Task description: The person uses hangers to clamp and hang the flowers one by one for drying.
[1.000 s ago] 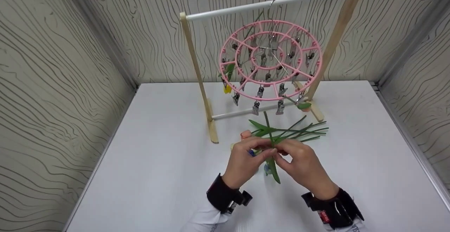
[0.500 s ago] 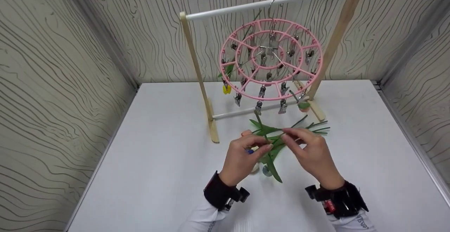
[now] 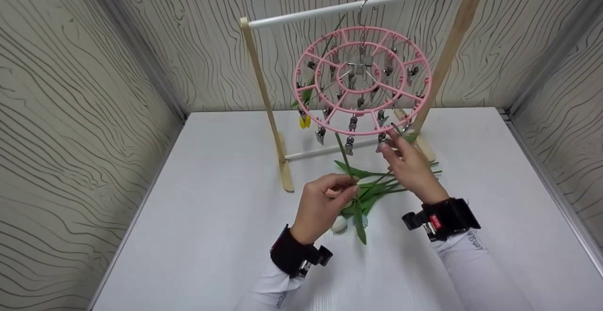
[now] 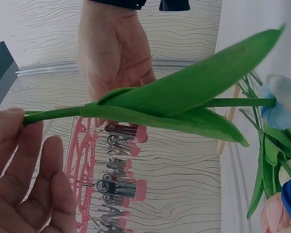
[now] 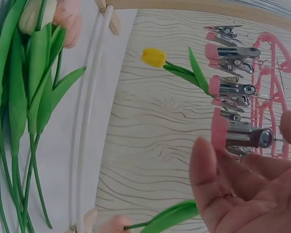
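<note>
My left hand [image 3: 325, 202] pinches the green stem of a light-blue artificial tulip [image 4: 286, 103] between thumb and fingertips. Its broad leaves [image 4: 184, 92] stretch across the left wrist view, with the flower head at the far end of the stem. My right hand [image 3: 411, 164] reaches up to the front right rim of a pink round clip hanger [image 3: 320, 122]. In the right wrist view, its fingers lie loosely bent right beside a metal clip [image 5: 242, 135] with a pink tip, the thumb on the opposite side.
The hanger hooks on the white bar [image 3: 311, 13] of a wooden-legged stand. A yellow tulip [image 5: 154, 57] hangs from a clip, and a pink-orange tulip [image 5: 115, 225] hangs at the right. Several tulips [image 5: 34, 82] lie in a pile on the white table [image 3: 212, 198].
My right hand has left the tulip stem and moved forward and up to the hanging clips. My left hand still pinches the stem, shifted slightly left.
</note>
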Demonstrator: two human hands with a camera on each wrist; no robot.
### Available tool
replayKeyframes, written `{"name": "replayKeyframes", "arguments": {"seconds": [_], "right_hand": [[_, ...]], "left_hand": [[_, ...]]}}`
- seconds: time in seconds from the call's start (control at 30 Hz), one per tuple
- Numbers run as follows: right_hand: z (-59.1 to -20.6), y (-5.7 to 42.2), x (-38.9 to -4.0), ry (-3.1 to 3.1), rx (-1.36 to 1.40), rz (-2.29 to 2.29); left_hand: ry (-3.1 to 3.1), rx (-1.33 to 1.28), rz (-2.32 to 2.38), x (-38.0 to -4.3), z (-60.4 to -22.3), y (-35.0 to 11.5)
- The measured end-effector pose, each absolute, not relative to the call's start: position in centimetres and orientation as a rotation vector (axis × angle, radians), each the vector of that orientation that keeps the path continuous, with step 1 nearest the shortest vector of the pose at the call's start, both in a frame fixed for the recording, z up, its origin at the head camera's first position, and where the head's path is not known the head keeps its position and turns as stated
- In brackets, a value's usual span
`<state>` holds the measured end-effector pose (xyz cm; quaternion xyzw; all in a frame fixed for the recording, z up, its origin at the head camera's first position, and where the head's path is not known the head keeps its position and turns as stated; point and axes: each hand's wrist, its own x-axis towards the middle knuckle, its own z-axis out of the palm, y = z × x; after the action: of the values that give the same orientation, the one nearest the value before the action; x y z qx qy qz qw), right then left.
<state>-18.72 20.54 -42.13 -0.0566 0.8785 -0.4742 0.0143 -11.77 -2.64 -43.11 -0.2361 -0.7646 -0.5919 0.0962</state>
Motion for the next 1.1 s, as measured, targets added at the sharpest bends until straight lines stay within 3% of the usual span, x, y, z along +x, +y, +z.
{"name": "replayKeyframes", "arguments": {"seconds": [0.37,0.77,0.9,1.1], "right_hand": [[-41.5,20.2,-19.8,2.735,-0.209,-1.592],[-42.0,19.6,-19.0,3.073,-0.379,-1.419],[-42.2,19.3,-18.8,3.022,-0.435,-1.535],[-42.5,18.7,-18.2,2.756,-0.285,-1.958]], "left_hand": [[-2.277,-0.664,-1.785,-12.3,-42.2,-3.1],[-2.333,-0.588,-1.753,-13.6,-41.9,-3.0],[-2.352,-0.523,-1.784,-13.9,-41.9,-2.9],[-2.350,-0.473,-1.799,-14.4,-41.9,-2.5]]}}
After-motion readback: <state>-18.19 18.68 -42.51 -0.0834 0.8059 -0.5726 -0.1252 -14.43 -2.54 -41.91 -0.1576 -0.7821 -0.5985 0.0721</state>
